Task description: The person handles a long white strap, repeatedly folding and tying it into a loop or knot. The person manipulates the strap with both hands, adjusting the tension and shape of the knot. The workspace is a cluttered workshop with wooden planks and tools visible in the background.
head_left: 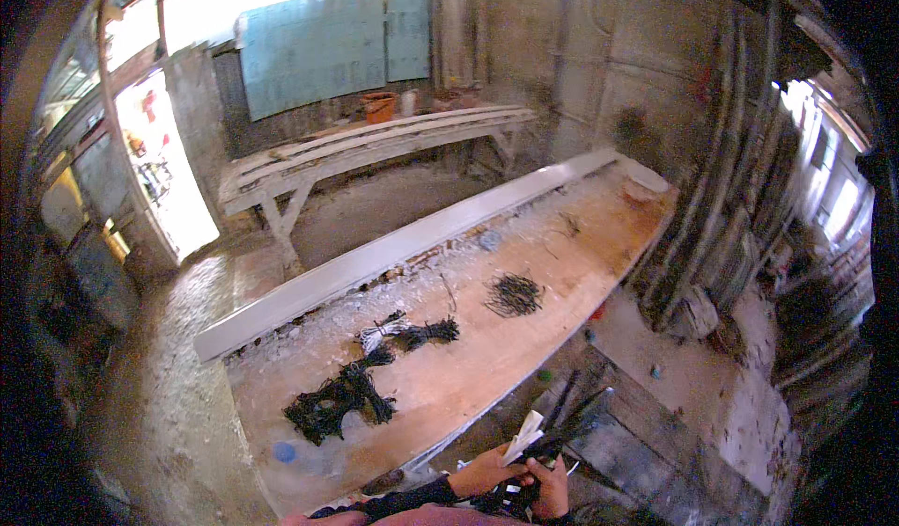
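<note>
Workbench (pixel 449 372): black tangles (pixel 328 400), pale plank (pixel 403 247) along far edge; left fingers (pixel 504 473), right fingers (pixel 541 473) wrapped round dark-and-white bundle (pixel 543 443).

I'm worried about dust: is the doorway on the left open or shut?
Open: the doorway shows bright daylight and colourful things beyond.

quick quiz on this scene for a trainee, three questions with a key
1. True or false: the left hand and right hand are close together.
2. Where is the white strip? a) on the back bench b) in the orange container c) at the left hand
3. Fill in: the white bundle lies on the table near ____ bundles.

Key: 1. True; 2. c; 3. black
</note>
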The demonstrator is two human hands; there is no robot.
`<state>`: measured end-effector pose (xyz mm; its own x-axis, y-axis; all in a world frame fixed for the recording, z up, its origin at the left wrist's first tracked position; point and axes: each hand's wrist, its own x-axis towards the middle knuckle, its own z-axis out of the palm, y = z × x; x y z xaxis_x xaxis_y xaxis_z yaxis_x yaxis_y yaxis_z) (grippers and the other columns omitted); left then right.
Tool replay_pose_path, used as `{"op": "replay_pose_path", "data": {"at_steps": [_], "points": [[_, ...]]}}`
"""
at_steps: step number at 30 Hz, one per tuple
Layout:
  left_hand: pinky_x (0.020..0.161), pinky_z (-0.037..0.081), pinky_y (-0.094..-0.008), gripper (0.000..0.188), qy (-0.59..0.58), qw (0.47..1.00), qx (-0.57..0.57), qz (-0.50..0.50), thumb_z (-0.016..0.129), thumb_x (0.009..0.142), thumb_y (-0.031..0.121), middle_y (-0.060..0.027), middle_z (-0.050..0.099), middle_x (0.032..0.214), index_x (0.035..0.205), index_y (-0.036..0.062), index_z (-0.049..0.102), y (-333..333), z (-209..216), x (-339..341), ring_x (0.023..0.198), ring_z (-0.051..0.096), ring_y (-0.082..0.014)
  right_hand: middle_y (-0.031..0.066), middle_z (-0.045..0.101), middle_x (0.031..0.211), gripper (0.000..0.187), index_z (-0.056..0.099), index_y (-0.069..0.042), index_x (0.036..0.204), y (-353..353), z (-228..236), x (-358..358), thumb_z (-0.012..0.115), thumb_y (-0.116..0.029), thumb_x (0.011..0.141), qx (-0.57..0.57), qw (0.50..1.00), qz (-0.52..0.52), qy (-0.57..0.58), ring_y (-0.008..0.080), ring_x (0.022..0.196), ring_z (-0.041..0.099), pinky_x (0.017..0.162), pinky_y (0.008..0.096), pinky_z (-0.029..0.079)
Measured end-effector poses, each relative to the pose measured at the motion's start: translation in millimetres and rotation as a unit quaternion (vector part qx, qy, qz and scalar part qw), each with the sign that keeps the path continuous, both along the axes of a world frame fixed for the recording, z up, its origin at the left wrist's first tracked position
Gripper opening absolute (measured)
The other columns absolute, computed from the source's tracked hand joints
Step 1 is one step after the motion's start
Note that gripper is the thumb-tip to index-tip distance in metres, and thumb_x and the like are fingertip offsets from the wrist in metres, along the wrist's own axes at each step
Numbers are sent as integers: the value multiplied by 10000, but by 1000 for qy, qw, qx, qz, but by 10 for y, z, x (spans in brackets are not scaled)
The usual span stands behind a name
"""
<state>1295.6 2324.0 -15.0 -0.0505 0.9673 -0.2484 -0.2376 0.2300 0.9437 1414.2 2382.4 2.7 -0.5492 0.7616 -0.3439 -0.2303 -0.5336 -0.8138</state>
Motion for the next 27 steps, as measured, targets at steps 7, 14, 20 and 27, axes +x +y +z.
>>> {"op": "replay_pose_path", "data": {"at_steps": [7, 14, 20, 27], "points": [[671, 470, -240, 355, 69, 968, 12, 239, 553, 837, 202, -57, 603, 860, 1114, 3, 458, 796, 88, -610, 747, 578, -112, 24, 531, 621, 146, 493, -47, 804, 1255, 37, -1030, 610, -1, 728, 23, 982, 179, 53, 103, 495, 505, 426, 202, 402], [698, 438, -278, 291, 224, 852, 67, 468, 518, 850, 256, -59, 589, 871, 1004, 9, 534, 1186, -32, -1010, 760, 542, -144, 14, 557, 690, 123, 527, -40, 835, 2061, 221, -1789, 591, -33, 730, 48, 926, 361, 99, 58, 480, 463, 421, 187, 372], [429, 372, -178, 183, 30, 768, 105, 631, 491, 854, 199, -8, 562, 849, 983, 83, 548, 729, -43, -1134, 607, 481, -54, 104, 615, 800, 209, 481, -33, 899, 2422, -125, -2343, 583, -1, 719, 62, 917, 392, 35, 73, 465, 462, 409, 191, 386], [425, 347, -155, 324, -27, 678, 111, 726, 520, 845, 335, 5, 523, 773, 1035, 73, 525, 336, 586, -1208, 596, 453, -45, 93, 601, 713, 347, 469, -13, 988, 2888, -921, -3034, 638, -40, 686, 207, 856, 468, -77, 111, 456, 496, 387, 233, 402]]}}
